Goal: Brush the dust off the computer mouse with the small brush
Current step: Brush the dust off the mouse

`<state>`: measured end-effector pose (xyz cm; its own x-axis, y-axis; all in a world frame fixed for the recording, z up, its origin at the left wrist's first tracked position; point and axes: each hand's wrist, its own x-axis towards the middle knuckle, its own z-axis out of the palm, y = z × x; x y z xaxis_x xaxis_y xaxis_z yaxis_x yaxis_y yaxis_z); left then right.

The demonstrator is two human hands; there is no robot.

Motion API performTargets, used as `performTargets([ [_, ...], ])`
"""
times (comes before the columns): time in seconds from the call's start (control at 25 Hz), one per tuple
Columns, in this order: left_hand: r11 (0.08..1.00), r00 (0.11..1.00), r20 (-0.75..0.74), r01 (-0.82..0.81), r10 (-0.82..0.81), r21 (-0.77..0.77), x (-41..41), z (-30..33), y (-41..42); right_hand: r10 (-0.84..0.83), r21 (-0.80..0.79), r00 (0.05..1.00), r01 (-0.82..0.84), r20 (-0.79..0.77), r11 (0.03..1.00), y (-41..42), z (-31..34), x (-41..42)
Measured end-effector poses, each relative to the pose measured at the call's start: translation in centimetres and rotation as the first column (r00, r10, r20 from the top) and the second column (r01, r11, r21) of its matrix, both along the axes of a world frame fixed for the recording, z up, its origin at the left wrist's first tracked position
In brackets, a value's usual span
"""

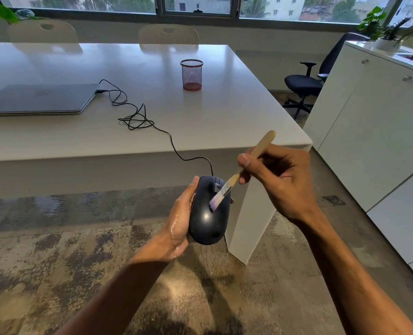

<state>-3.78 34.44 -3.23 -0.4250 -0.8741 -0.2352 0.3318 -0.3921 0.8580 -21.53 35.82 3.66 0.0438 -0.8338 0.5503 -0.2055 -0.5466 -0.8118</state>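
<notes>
Head view:
- Dark computer mouse held in the air off the near edge of the white worktop, above the mottled floor, top side up.
- Left hand cupped around the mouse's left side, fingers clasping the body (thumb tip up by the front edge, the other fingertips mostly hidden behind).
- Right hand pinching the small brush by its wooden handle, fingers clenched on it pencil-fashion.
- Pale bristles touching the mouse's top just behind the scroll wheel; handle tilted up and to the right.
- Black cable running from the mouse's nose up onto the worktop, tangled in loops, ending at a closed grey laptop.
- Red mesh pen cup upright farther back, well apart from the laptop.
</notes>
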Motion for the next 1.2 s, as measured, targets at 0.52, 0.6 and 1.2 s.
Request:
performTargets([
  [0.52, 1.000, 0.999, 0.042, -0.015, 0.014, 0.017, 0.1, -0.3, -0.6, -0.114, -0.099, 0.981, 0.100, -0.155, 0.990, 0.7, 0.4, -0.1],
  [0.6, 1.000, 0.999, 0.043, -0.007, 0.007, 0.004, 0.2, -0.3, -0.6, -0.183, -0.141, 0.971, 0.161, -0.155, 0.977, 0.5, 0.5, -0.1],
  [1.2, 0.999, 0.999, 0.046, 0.004, -0.002, -0.044, -0.1, 0.2, -0.3, -0.237, -0.163, 0.968, 0.222, -0.078, 0.961, 0.5, 0.2, 0.5],
])
